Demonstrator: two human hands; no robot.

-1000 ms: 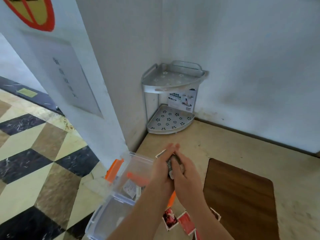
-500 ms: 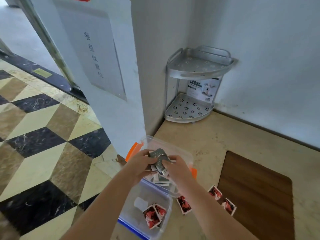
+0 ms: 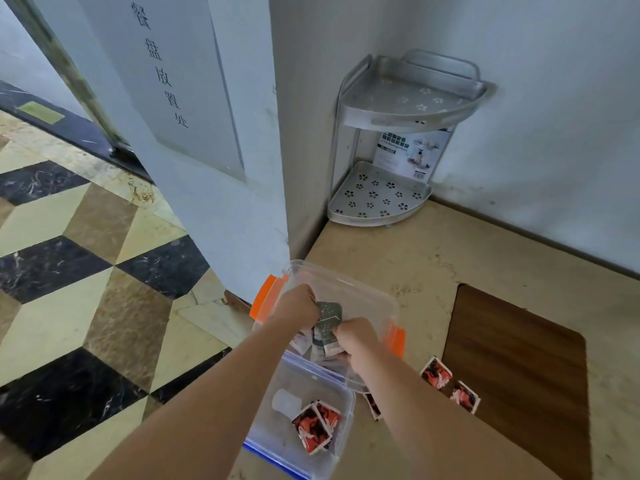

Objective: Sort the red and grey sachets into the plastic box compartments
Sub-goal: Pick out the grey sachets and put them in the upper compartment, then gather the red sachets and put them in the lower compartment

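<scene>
Beige stone counter [image 3: 433, 258] in a white corner, checkered floor off to my left. Both my left hand [image 3: 299, 308] and right hand [image 3: 355, 337] grip grey sachets [image 3: 329, 317] over the orange-clipped box [image 3: 346, 285]. Two red sachets [image 3: 317, 427] sit in the blue box [image 3: 277, 441]; three red ones [image 3: 436, 373] are left on the counter.

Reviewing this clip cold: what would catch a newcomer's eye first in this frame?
First, both hands, left hand and right hand, meeting over the orange-latched clear box at centre, with grey sachets in their grip. Next, the red sachets in the blue-rimmed box nearer the camera, and loose red ones on the counter to the right. Behind, a metal corner shelf stands against the walls.
</scene>
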